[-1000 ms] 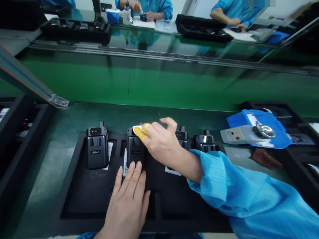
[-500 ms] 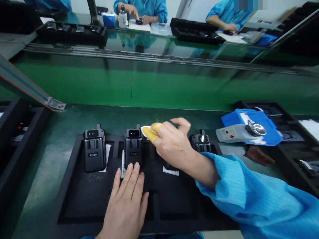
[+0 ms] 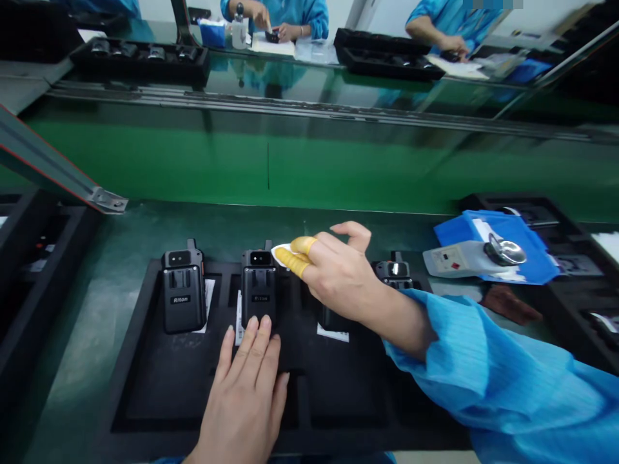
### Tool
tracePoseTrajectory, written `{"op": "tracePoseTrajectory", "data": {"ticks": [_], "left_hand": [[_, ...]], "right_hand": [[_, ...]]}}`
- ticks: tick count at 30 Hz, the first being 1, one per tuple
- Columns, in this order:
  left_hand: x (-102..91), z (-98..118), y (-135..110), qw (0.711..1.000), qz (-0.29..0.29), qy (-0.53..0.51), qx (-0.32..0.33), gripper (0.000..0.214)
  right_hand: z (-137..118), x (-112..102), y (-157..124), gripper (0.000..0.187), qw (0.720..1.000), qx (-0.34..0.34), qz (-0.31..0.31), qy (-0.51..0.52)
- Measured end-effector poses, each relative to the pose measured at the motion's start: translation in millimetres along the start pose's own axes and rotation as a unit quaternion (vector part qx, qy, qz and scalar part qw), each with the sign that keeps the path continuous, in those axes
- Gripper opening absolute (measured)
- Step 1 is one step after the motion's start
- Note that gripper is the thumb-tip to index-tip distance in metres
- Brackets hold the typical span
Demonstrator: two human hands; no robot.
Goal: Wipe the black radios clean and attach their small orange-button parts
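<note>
My left hand (image 3: 246,386) lies flat with its fingers stretched, the fingertips resting on the lower end of a black two-way radio (image 3: 258,287) marked "Riton". Yellow finger cots cover two fingers of my right hand (image 3: 333,270), which pinches a small white wipe (image 3: 280,254) at the radio's upper right edge. Left of it, another black radio (image 3: 182,293) lies in the black foam tray (image 3: 164,393). A third radio (image 3: 331,319) is mostly hidden under my right hand, and a further radio (image 3: 394,270) shows partly behind my wrist.
On the right, a clear bottle with a metal top (image 3: 459,258) stands by a blue box (image 3: 536,258), near a brown cloth (image 3: 510,305). More black trays (image 3: 43,277) flank both sides. Beyond the green partition (image 3: 193,161), two people in blue sleeves work at another bench.
The wipe in my right hand has shifted very slightly left along the radio's upper edge. My left hand stays in place. The view has turned a little.
</note>
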State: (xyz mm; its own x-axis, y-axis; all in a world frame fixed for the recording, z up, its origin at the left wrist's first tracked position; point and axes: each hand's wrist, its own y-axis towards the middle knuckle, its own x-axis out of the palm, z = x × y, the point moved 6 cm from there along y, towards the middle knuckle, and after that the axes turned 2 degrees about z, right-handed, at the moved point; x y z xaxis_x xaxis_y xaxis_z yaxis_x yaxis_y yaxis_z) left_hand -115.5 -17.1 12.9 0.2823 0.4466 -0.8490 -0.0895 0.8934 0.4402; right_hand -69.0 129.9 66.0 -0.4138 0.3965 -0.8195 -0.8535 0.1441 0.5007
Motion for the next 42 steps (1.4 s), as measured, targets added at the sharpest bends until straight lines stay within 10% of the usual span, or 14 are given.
{"op": "tracePoseTrajectory", "data": {"ticks": [17, 42], "left_hand": [[0.3, 0, -1, 1.0, -0.003, 0.001, -0.003, 0.028], [-7.0, 0, -2, 1.0, -0.008, -0.019, -0.014, 0.028]], "right_hand": [[-2, 8, 0, 0.025, 0.997, -0.072, -0.032, 0.006], [-12, -14, -23, 0.03, 0.999, 0.047, 0.002, -0.009]]}}
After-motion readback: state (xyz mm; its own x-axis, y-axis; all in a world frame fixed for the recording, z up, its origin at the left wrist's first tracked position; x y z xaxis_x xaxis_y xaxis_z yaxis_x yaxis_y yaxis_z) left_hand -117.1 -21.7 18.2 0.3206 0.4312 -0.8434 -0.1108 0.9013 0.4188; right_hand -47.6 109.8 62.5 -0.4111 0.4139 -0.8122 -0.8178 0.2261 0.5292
